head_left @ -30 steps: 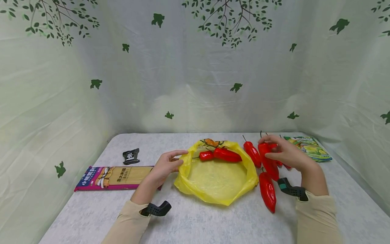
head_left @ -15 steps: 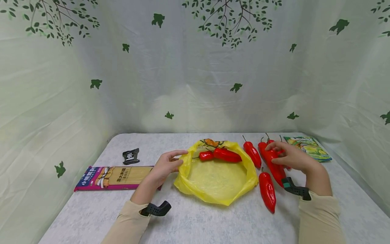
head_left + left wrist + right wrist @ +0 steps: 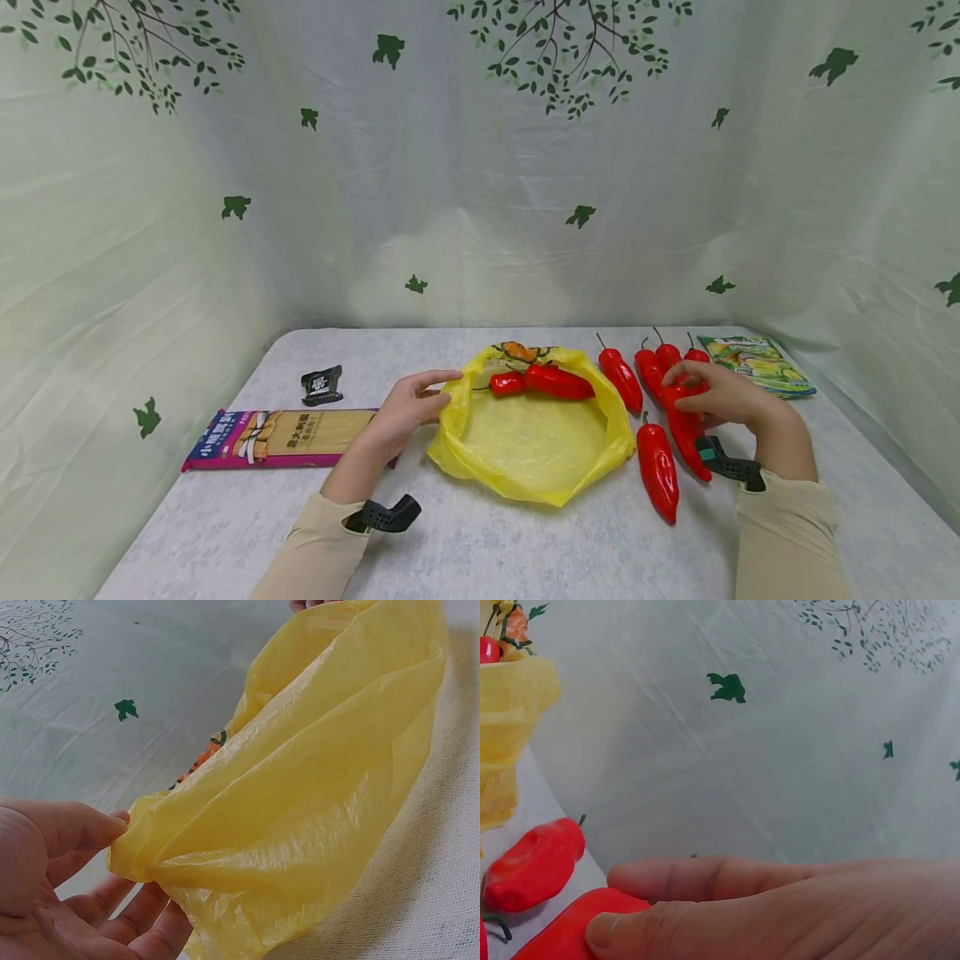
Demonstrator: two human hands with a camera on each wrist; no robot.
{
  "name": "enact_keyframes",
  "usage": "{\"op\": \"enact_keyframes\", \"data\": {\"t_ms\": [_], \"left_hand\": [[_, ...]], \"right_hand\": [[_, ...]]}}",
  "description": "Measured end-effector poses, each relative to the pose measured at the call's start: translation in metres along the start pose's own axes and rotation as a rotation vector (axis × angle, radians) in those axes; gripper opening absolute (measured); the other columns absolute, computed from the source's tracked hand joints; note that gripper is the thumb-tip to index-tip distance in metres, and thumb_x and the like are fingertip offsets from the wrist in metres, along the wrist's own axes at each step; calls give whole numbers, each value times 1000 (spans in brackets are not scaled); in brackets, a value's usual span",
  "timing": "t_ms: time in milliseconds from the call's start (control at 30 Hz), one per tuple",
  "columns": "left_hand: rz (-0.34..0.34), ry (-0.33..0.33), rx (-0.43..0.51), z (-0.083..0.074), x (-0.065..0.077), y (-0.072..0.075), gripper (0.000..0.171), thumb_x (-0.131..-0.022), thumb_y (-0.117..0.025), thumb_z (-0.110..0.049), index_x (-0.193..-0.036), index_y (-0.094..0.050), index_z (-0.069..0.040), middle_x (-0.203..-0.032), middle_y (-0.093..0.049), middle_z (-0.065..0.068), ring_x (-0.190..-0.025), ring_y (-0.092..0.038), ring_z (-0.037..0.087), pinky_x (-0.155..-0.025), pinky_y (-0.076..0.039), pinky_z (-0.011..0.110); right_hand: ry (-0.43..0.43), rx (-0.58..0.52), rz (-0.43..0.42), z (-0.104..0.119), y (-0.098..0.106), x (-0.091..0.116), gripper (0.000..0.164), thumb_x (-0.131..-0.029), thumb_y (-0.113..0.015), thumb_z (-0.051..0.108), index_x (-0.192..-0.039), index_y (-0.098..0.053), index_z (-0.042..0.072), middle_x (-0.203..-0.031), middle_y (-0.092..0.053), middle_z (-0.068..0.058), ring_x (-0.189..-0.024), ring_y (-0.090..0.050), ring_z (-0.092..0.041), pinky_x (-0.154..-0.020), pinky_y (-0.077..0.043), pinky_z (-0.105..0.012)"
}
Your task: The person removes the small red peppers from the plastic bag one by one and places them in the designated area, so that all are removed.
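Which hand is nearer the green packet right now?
Right. The right hand is just left and in front of the green packet, holding a red pepper; the left hand is much farther left, pinching the yellow bag.

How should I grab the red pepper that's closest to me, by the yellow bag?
Probably from above, pinching the red pepper across its plump body, a little toward the tapered tip. It lies on its side, stem pointing away from you. Its stem end is crowded by the yellow bag and the neighbouring pepper; the near half has more room. The thin stem seems a poorer hold.
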State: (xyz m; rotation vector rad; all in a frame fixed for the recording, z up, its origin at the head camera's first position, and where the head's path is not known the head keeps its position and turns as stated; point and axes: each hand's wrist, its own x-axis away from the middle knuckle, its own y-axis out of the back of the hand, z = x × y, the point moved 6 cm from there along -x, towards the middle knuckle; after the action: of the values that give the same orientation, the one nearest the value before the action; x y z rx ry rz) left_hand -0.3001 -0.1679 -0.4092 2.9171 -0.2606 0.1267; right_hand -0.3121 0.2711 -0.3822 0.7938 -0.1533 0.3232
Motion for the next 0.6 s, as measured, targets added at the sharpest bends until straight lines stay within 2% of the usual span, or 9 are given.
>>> {"op": "enact_keyframes", "data": {"t_ms": [600], "left_hand": [[0,11,3,1,0,-1,38,-98,-57,-8,-135,-64,-18,-146,-53,9,-111,-63,21,-88,-59,34]], "right_hand": [[-65,32,54,-9,-3,1,34,-89,-71,17,-122,-64,9,-122,-57,-22,-113,-52,-39,-73,-62,-43]]}}
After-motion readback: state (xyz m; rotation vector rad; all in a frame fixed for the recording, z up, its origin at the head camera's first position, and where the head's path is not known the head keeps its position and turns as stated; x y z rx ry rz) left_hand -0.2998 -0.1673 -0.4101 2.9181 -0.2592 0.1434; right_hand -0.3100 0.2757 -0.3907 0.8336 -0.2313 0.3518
